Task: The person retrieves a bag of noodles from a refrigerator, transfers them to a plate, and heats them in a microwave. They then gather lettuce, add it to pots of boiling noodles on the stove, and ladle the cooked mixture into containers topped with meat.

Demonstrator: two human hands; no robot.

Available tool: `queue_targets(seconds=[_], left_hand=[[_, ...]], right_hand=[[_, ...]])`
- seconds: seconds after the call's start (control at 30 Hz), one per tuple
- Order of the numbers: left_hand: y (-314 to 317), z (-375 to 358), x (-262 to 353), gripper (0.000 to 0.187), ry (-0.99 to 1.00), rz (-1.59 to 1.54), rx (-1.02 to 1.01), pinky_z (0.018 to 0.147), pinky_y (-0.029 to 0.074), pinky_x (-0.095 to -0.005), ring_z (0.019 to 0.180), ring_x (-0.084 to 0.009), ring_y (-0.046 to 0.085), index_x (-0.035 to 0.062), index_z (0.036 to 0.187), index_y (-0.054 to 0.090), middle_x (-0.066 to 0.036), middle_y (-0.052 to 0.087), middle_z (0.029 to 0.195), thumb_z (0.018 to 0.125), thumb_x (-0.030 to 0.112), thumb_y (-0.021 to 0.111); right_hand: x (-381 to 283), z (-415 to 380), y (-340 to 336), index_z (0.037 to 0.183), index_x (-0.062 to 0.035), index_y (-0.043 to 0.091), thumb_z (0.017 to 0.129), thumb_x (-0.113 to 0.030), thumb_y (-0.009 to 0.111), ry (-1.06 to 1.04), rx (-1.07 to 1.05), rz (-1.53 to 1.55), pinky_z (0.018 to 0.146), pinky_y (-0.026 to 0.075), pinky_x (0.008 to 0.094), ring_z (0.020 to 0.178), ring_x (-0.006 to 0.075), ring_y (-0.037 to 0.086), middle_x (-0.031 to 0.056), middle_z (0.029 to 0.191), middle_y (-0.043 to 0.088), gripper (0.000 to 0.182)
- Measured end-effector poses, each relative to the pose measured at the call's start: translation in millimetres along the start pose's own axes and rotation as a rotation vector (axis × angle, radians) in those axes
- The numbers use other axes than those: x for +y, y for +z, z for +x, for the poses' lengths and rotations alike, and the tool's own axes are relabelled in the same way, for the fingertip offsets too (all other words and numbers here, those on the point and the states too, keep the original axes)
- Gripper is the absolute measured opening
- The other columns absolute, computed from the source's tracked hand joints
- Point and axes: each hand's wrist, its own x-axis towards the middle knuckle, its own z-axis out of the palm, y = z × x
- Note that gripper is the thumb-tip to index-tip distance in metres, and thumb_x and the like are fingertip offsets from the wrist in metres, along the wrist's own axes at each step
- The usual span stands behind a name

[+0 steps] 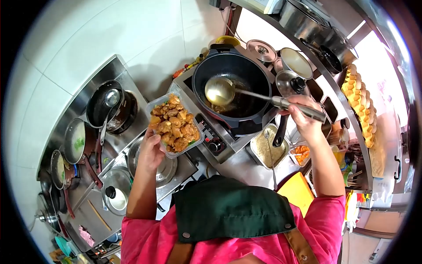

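My left hand (150,149) grips the near left edge of a clear plastic container (198,140) filled with browned, glazed chunks of food (176,125) that look like chicken pieces. Some green shows under the pieces. My right hand (305,115) is wrapped round the handle of a ladle (220,91). The ladle's bowl is over the inside of a deep black pot (259,75), where a little brown liquid shows at the bottom. The container is at the pot's lower left, beside the control panel (212,138) of the cooker.
On the left counter stand a dark pan with another ladle (111,98), more pans (74,138) and a glass lid (118,185). To the right are a tray of pale grains (268,152), orange bits in a tub (300,154) and a yellow board (295,192). Pots (303,20) line the upper shelf.
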Motion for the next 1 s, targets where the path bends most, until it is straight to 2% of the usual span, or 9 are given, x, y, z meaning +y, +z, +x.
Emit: queue_targets(seconds=[0.13,0.2,0.3,0.47,0.53,0.6,0.7,0.9,1.0], left_hand=[[0.5,4.9,-2.3,0.06,-0.013,-0.019,-0.012,0.084,0.044,-0.0315,0.102,-0.0202,0.05,0.0031,0.12,0.036,-0.009,0.047,0.113,0.067,0.014,0.064],[-4.4,6.9,-4.6,0.061,0.001,0.001,-0.004,0.085,0.043,-0.0321,0.103,-0.021,0.049,0.0022,0.12,0.036,-0.009,0.047,0.114,0.067,0.015,0.065],[-8.4,7.0,-7.0,0.062,0.001,0.002,-0.009,0.086,0.043,-0.0326,0.103,-0.0215,0.049,0.0023,0.119,0.036,-0.01,0.047,0.114,0.067,0.016,0.065],[4.0,1.6,-4.3,0.063,0.006,-0.003,-0.026,0.086,0.043,-0.0329,0.103,-0.0219,0.049,0.0022,0.121,0.035,-0.01,0.047,0.114,0.067,0.016,0.065],[4.3,-0.7,-4.5,0.064,0.008,-0.002,-0.025,0.086,0.043,-0.0332,0.103,-0.0219,0.049,0.0022,0.121,0.034,-0.01,0.047,0.114,0.067,0.016,0.065],[2.9,-2.5,-5.0,0.065,0.016,0.01,-0.026,0.086,0.043,-0.0328,0.104,-0.0224,0.048,0.0022,0.122,0.034,-0.01,0.047,0.114,0.067,0.016,0.065],[1.4,-4.4,-6.5,0.062,0.036,0.01,0.012,0.074,0.047,-0.0265,0.091,-0.0173,0.053,0.0026,0.121,0.035,-0.008,0.049,0.109,0.068,0.016,0.064],[2.6,-8.2,-5.2,0.057,0.033,0.008,0.045,0.048,0.04,-0.0171,0.06,-0.0069,0.048,0.0035,0.12,0.036,-0.005,0.051,0.099,0.069,0.014,0.061],[-4.1,-7.1,-5.1,0.057,0.006,0.005,-0.032,0.05,0.041,-0.0176,0.061,-0.0074,0.049,0.0036,0.12,0.036,-0.005,0.051,0.1,0.069,0.015,0.061]], right_hand=[[14.6,-4.8,-5.9,0.089,0.0023,0.055,0.077,-0.005,0.058,-0.19,0.006,-0.398,0.061,0.049,0.0239,0.072,0.0167,0.063,0.0119,0.08,0.06,0.014],[18.3,-10.7,-9.3,0.089,0.003,0.055,0.077,-0.005,0.058,-0.159,0.002,-0.377,0.061,0.049,0.0244,0.072,0.0172,0.063,0.0113,0.08,0.06,0.014],[12.2,-21.5,-10.7,0.09,0.0042,0.054,0.078,-0.006,0.058,0.045,-0.007,0.013,0.062,0.05,0.0256,0.069,0.0192,0.062,0.0121,0.082,0.06,0.016],[-17.7,-13.3,-18.3,0.088,0.0022,0.056,0.078,-0.008,0.059,0.027,0.048,-0.069,0.059,0.05,0.0262,0.065,0.0183,0.061,0.0114,0.079,0.061,0.015],[-35.2,-4.4,-20.4,0.082,-0.0003,0.058,0.076,-0.01,0.062,-0.066,-0.079,-0.588,0.056,0.048,0.0264,0.062,0.0186,0.061,0.0097,0.073,0.061,0.013],[-47.2,0.5,-6.9,0.079,-0.0021,0.058,0.072,-0.016,0.067,-0.154,-0.047,-0.634,0.055,0.047,0.0267,0.06,0.0196,0.06,0.0091,0.068,0.06,0.018],[-49.3,1.9,5.4,0.079,-0.0012,0.059,0.065,-0.027,0.072,0.119,-0.075,-0.363,0.055,0.047,0.027,0.061,0.0166,0.06,0.008,0.068,0.06,0.032],[-15.8,46.2,37.2,0.063,0.0015,0.057,0.073,-0.032,0.067,0.327,0.173,-0.039,0.038,0.044,0.0228,0.043,0.0109,0.055,0.0057,0.051,0.053,0.036],[1.0,62.2,35.0,0.078,0.0033,0.057,0.076,-0.031,0.064,0.41,0.369,0.14,0.038,0.044,0.0215,0.044,0.0128,0.056,0.0073,0.058,0.056,0.035]])
